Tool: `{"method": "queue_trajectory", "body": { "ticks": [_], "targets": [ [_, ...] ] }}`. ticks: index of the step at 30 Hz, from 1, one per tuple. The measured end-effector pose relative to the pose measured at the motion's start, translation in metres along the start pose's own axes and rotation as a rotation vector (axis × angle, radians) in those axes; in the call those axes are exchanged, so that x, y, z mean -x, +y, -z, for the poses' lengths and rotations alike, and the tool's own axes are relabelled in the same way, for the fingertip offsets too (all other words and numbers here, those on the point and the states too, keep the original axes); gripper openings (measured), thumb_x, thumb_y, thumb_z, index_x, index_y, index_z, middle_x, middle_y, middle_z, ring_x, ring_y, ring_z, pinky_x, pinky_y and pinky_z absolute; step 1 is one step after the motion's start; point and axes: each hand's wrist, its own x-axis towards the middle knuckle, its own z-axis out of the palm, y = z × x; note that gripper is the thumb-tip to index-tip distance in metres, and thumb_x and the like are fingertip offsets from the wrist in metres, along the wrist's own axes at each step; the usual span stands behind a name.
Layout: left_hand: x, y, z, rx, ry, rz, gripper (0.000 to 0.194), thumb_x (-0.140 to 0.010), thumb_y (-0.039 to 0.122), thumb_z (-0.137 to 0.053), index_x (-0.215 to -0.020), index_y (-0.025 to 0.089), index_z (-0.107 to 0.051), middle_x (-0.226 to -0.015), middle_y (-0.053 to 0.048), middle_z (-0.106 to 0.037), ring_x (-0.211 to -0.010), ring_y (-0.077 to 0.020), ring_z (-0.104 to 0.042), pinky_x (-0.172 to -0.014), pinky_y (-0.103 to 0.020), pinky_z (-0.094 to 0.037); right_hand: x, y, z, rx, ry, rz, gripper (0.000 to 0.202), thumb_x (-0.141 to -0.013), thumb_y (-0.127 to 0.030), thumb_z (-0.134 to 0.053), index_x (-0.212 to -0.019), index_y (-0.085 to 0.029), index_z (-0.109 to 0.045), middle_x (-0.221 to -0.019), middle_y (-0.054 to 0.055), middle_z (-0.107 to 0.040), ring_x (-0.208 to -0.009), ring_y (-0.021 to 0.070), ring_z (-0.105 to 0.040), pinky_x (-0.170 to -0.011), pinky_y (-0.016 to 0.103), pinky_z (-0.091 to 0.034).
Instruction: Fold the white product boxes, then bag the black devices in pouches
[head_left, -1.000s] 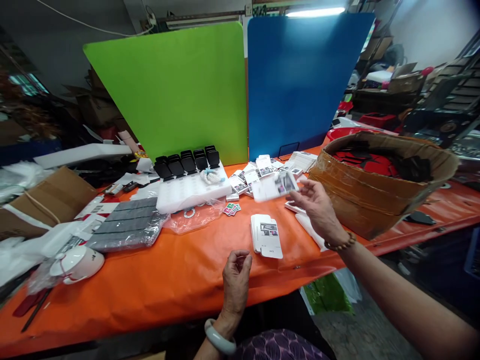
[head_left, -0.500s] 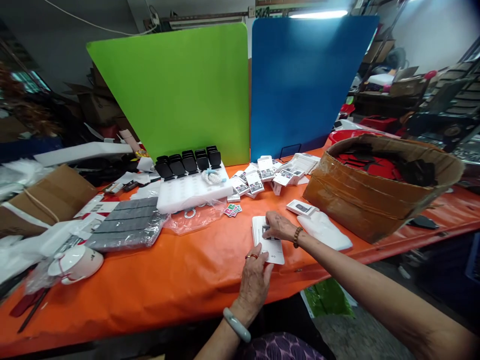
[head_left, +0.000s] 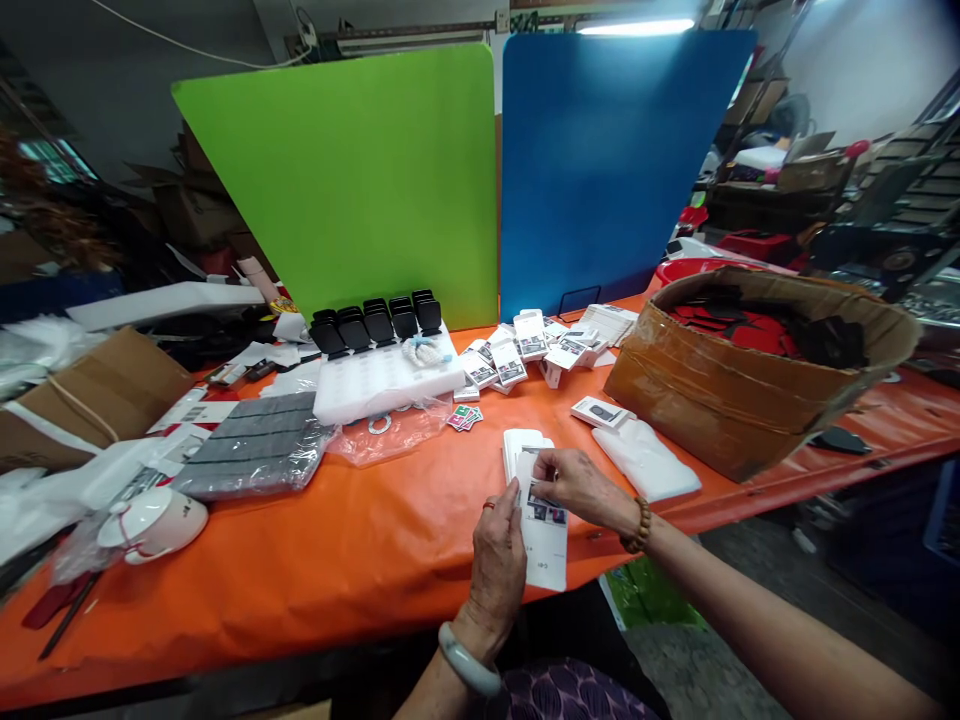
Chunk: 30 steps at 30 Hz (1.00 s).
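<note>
Centrally, flat printed carton [head_left: 547,555] is pinched by left hand [head_left: 499,555] and right hand [head_left: 585,488], both grips narrow; on orange counter [head_left: 360,540], carton stack [head_left: 516,443] is set at eleven o'clock, cardboard box [head_left: 697,400] at two.

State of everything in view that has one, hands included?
Left hand: holding carton's edge
Right hand: gripping carton
Carton: flat, held
Carton stack: flat, on table
Big box: open, red and black pieces inside
Black pieces: propped up on foam
Gray pack: wrapped, lying flat
Lamp: on
</note>
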Motion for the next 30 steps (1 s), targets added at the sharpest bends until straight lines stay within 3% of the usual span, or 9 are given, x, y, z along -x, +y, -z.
{"method": "queue_trajectory", "body": {
  "ticks": [4,7,12,14,17,20,25,27,30],
  "targets": [
    [0.016,0.000,0.004,0.027,-0.030,0.030,0.038,-0.091,0.019,-0.040,-0.123,0.017,-0.060,-0.100,-0.014,-0.069,-0.090,-0.0236,-0.065,-0.080,-0.036,-0.054,0.017,0.004,-0.018,-0.482,-0.082,-0.088,0.011,-0.064,-0.016,-0.056,-0.062,-0.020,-0.046,-0.049,-0.008,-0.046,-0.039,0.0061,-0.038,-0.038,0.018,-0.028],
    [0.025,0.004,0.009,0.048,-0.060,0.115,0.039,-0.086,0.023,-0.053,-0.124,0.019,-0.060,-0.107,-0.013,-0.069,-0.097,-0.0258,-0.064,-0.086,-0.039,-0.051,0.024,0.006,-0.031,-0.761,-0.184,-0.150,0.015,-0.062,-0.019,-0.057,-0.064,-0.021,-0.042,-0.044,-0.012,-0.040,-0.032,0.0035,-0.028,-0.033,0.017,-0.022],
    [0.035,0.012,0.018,0.325,-0.193,0.294,0.035,-0.084,0.031,-0.059,-0.118,0.022,-0.064,-0.107,-0.007,-0.071,-0.093,-0.0233,-0.066,-0.082,-0.033,-0.051,0.036,-0.002,-0.047,-0.791,-0.225,-0.127,0.011,-0.064,-0.019,-0.056,-0.064,-0.020,-0.045,-0.046,-0.011,-0.042,-0.033,0.0039,-0.030,-0.034,0.017,-0.024],
    [0.037,0.011,0.019,0.468,-0.200,0.329,0.030,-0.086,0.032,-0.056,-0.111,0.020,-0.067,-0.103,-0.006,-0.073,-0.093,-0.0225,-0.066,-0.080,-0.031,-0.051,0.043,-0.005,-0.051,-0.666,-0.127,-0.039,0.007,-0.068,-0.018,-0.056,-0.065,-0.019,-0.049,-0.052,-0.007,-0.048,-0.042,0.0077,-0.041,-0.041,0.020,-0.034],
    [0.037,0.004,0.017,0.638,-0.096,0.406,0.028,-0.082,0.035,-0.062,-0.101,0.016,-0.069,-0.096,-0.006,-0.074,-0.089,-0.0219,-0.066,-0.078,-0.029,-0.051,0.055,-0.006,-0.057,-0.436,0.182,0.135,0.005,-0.077,-0.021,-0.056,-0.079,-0.020,-0.060,-0.077,0.003,-0.061,-0.070,0.0162,-0.056,-0.064,0.028,-0.046],
    [0.034,-0.005,0.016,0.794,0.061,0.548,0.031,-0.072,0.039,-0.072,-0.089,0.014,-0.067,-0.078,-0.004,-0.072,-0.068,-0.0174,-0.066,-0.066,-0.027,-0.052,0.065,0.002,-0.065,-0.372,0.350,0.095,0.025,-0.076,-0.030,-0.064,-0.099,-0.022,-0.059,-0.097,0.007,-0.061,-0.077,0.0194,-0.056,-0.070,0.031,-0.047],
    [0.033,-0.005,0.014,0.890,0.146,0.655,0.034,-0.064,0.039,-0.078,-0.079,0.013,-0.063,-0.070,-0.002,-0.071,-0.059,-0.0147,-0.063,-0.060,-0.026,-0.051,0.075,0.027,-0.086,-0.809,-0.079,-0.108,0.026,-0.071,-0.038,-0.069,-0.084,-0.019,-0.057,-0.074,0.000,-0.063,-0.066,0.0168,-0.058,-0.062,0.029,-0.048],
    [0.035,-0.002,0.014,0.855,0.103,0.647,0.032,-0.065,0.039,-0.077,-0.080,0.013,-0.065,-0.071,-0.003,-0.071,-0.061,-0.0151,-0.064,-0.060,-0.025,-0.052,0.078,0.035,-0.091,-0.960,-0.150,-0.142,0.030,-0.070,-0.040,-0.071,-0.084,-0.018,-0.057,-0.075,0.000,-0.064,-0.067,0.0167,-0.059,-0.064,0.030,-0.049],
    [0.039,0.003,0.016,0.792,0.054,0.616,0.043,-0.066,0.036,-0.076,-0.101,0.014,-0.064,-0.079,-0.005,-0.073,-0.069,-0.0181,-0.067,-0.065,-0.028,-0.054,0.084,0.045,-0.093,-0.945,-0.127,-0.153,0.033,-0.070,-0.038,-0.072,-0.092,-0.018,-0.058,-0.071,-0.002,-0.062,-0.064,0.0154,-0.058,-0.062,0.028,-0.047]
  ]
}}
